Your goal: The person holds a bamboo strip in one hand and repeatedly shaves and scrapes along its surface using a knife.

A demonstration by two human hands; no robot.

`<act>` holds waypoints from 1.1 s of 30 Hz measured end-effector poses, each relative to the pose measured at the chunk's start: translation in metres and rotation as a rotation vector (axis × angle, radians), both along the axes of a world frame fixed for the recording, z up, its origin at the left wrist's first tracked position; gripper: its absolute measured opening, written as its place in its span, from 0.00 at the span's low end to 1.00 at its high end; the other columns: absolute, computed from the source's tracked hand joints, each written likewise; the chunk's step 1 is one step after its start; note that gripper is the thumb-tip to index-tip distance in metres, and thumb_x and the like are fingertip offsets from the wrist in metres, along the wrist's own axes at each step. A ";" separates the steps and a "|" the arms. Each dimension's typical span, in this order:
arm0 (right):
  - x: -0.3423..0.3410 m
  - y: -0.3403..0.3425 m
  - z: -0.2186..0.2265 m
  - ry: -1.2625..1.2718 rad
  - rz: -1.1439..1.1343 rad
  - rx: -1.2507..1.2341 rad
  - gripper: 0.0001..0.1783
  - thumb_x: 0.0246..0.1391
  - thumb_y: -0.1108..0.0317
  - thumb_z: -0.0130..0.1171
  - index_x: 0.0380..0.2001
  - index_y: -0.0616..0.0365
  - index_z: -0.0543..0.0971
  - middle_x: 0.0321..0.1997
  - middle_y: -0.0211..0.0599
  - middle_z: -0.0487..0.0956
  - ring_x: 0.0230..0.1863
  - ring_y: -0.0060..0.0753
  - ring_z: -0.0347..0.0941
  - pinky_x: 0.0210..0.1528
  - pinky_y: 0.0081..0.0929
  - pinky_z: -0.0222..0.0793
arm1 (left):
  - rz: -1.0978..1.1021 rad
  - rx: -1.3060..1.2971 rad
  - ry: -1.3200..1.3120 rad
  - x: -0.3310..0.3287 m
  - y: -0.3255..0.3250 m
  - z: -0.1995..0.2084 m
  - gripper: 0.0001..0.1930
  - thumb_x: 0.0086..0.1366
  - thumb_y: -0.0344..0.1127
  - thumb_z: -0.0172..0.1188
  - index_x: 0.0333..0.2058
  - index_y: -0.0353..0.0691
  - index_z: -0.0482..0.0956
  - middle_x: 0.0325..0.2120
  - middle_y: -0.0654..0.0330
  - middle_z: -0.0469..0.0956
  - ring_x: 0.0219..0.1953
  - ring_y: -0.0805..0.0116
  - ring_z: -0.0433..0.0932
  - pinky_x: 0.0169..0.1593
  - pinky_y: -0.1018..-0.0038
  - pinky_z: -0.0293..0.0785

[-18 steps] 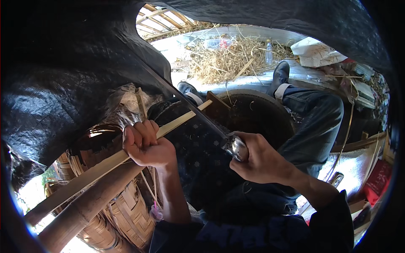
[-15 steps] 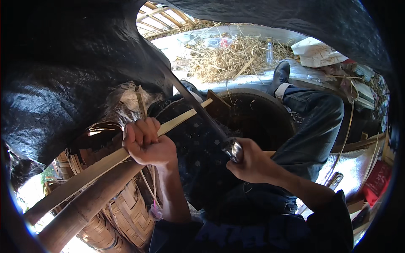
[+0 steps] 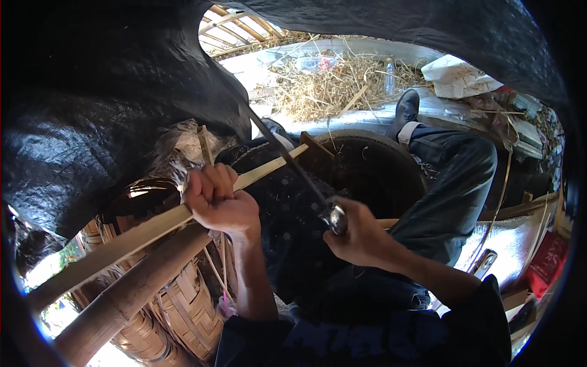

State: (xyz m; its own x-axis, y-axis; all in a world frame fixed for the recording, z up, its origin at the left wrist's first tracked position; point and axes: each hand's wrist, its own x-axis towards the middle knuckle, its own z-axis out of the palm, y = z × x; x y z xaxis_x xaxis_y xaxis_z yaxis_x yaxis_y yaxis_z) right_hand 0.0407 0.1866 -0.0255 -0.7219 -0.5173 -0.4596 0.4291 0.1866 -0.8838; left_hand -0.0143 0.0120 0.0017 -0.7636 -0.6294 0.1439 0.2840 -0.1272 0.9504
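My left hand [image 3: 221, 199] is closed around a long pale split-bamboo strip [image 3: 131, 240], which slants from the lower left up to the middle of the view. In my right hand [image 3: 361, 235] is the handle of a long knife [image 3: 304, 178], its narrow dark blade reaching up and to the left. The blade crosses the strip near its far end; whether its edge bites into the wood cannot be made out. Below the strip lies a thick round bamboo pole [image 3: 125, 300]. A dark patterned cloth [image 3: 287, 217] covers my lap under both hands.
A large round dark container [image 3: 379, 162] stands between my legs. Black plastic sheeting [image 3: 92, 116] hangs at left and overhead. Woven bamboo baskets [image 3: 186, 300] sit at lower left. Beyond are a straw heap [image 3: 342, 82], a clear bottle [image 3: 389, 76] and a red bag [image 3: 546, 264].
My left hand has shifted slightly right, and the strip has turned a little, its near end lying differently over the pole. My right hand and the knife have moved slightly left.
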 end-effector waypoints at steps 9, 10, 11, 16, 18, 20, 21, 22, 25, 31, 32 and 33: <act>-0.028 0.007 0.013 0.253 -0.001 0.028 0.11 0.38 0.74 0.54 0.28 0.67 0.69 0.23 0.51 0.74 0.29 0.51 0.73 0.30 0.34 0.68 | -0.025 -0.021 -0.051 0.001 -0.006 -0.004 0.19 0.59 0.38 0.40 0.12 0.48 0.46 0.08 0.71 0.43 0.12 0.80 0.39 0.18 0.79 0.36; -0.029 0.009 0.021 0.255 0.002 0.028 0.11 0.38 0.74 0.54 0.28 0.67 0.69 0.23 0.51 0.74 0.29 0.51 0.73 0.30 0.34 0.68 | -0.022 -0.020 -0.049 0.001 -0.006 -0.003 0.19 0.59 0.38 0.40 0.12 0.48 0.46 0.08 0.71 0.43 0.12 0.80 0.39 0.18 0.79 0.36; -0.029 0.011 0.029 0.208 -0.006 0.004 0.11 0.38 0.74 0.54 0.28 0.67 0.69 0.23 0.51 0.74 0.29 0.51 0.73 0.31 0.35 0.68 | -0.012 -0.040 -0.050 0.002 -0.006 -0.001 0.19 0.59 0.38 0.40 0.12 0.48 0.46 0.08 0.71 0.43 0.12 0.80 0.39 0.18 0.79 0.37; 0.016 0.003 -0.020 -0.018 -0.021 0.098 0.11 0.38 0.74 0.53 0.29 0.67 0.70 0.24 0.51 0.74 0.30 0.51 0.73 0.31 0.34 0.68 | 0.023 -0.060 -0.063 -0.008 0.010 -0.002 0.18 0.59 0.37 0.39 0.12 0.48 0.46 0.08 0.70 0.43 0.12 0.79 0.39 0.19 0.78 0.38; 0.014 0.004 -0.037 0.048 0.071 0.197 0.12 0.37 0.74 0.53 0.29 0.67 0.70 0.25 0.52 0.74 0.31 0.51 0.73 0.31 0.34 0.67 | 0.040 -0.014 -0.038 -0.009 0.005 -0.002 0.18 0.59 0.37 0.39 0.12 0.48 0.46 0.08 0.70 0.43 0.12 0.79 0.39 0.18 0.78 0.38; -0.007 0.008 -0.020 0.051 0.085 0.161 0.12 0.37 0.74 0.53 0.30 0.66 0.70 0.24 0.51 0.74 0.30 0.50 0.73 0.30 0.33 0.67 | 0.049 -0.078 -0.088 -0.002 -0.003 -0.003 0.18 0.59 0.37 0.39 0.12 0.48 0.45 0.08 0.70 0.43 0.12 0.80 0.39 0.18 0.78 0.37; -0.022 0.008 -0.006 0.076 0.084 0.127 0.13 0.37 0.73 0.54 0.30 0.66 0.70 0.22 0.50 0.74 0.29 0.49 0.73 0.30 0.33 0.67 | 0.055 -0.084 -0.080 -0.003 -0.006 -0.001 0.18 0.59 0.37 0.39 0.12 0.48 0.45 0.08 0.70 0.43 0.12 0.80 0.39 0.18 0.78 0.37; -0.027 0.009 0.009 0.080 0.086 0.130 0.13 0.37 0.73 0.54 0.30 0.66 0.70 0.22 0.50 0.74 0.29 0.49 0.73 0.30 0.33 0.67 | 0.058 -0.068 -0.076 -0.003 -0.004 -0.001 0.18 0.59 0.37 0.39 0.12 0.48 0.45 0.08 0.70 0.42 0.12 0.80 0.39 0.18 0.78 0.37; -0.032 0.010 0.035 0.295 -0.111 -0.029 0.14 0.36 0.74 0.54 0.32 0.66 0.70 0.19 0.45 0.72 0.24 0.42 0.73 0.27 0.30 0.66 | 0.058 -0.064 -0.074 -0.003 -0.003 -0.001 0.18 0.59 0.37 0.39 0.12 0.48 0.45 0.08 0.71 0.42 0.13 0.80 0.39 0.18 0.78 0.37; 0.007 -0.002 -0.028 -0.443 0.185 0.216 0.15 0.37 0.73 0.54 0.33 0.64 0.71 0.20 0.44 0.71 0.19 0.35 0.71 0.23 0.27 0.66 | 0.036 -0.035 -0.079 -0.005 -0.001 0.001 0.19 0.59 0.38 0.39 0.12 0.47 0.45 0.08 0.71 0.42 0.12 0.80 0.39 0.18 0.79 0.37; 0.004 0.002 -0.031 -0.439 0.174 0.218 0.15 0.37 0.73 0.54 0.33 0.64 0.71 0.20 0.44 0.71 0.19 0.35 0.71 0.23 0.27 0.66 | 0.044 -0.054 -0.085 -0.004 0.000 0.000 0.19 0.59 0.38 0.39 0.12 0.47 0.45 0.07 0.71 0.42 0.12 0.80 0.39 0.18 0.79 0.38; -0.008 0.003 -0.034 -0.152 0.102 0.177 0.15 0.37 0.72 0.54 0.33 0.65 0.70 0.21 0.45 0.72 0.20 0.39 0.71 0.24 0.29 0.66 | 0.035 0.014 -0.035 0.000 0.000 -0.003 0.19 0.59 0.38 0.39 0.11 0.48 0.44 0.07 0.71 0.42 0.12 0.80 0.38 0.18 0.78 0.37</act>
State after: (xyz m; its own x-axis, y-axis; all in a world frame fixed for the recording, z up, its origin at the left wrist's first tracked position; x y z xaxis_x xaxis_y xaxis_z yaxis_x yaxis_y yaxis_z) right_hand 0.0328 0.1900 -0.0594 -0.5853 -0.4862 -0.6489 0.5257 0.3818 -0.7602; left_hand -0.0143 0.0118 -0.0009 -0.7453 -0.6579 0.1082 0.2550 -0.1314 0.9580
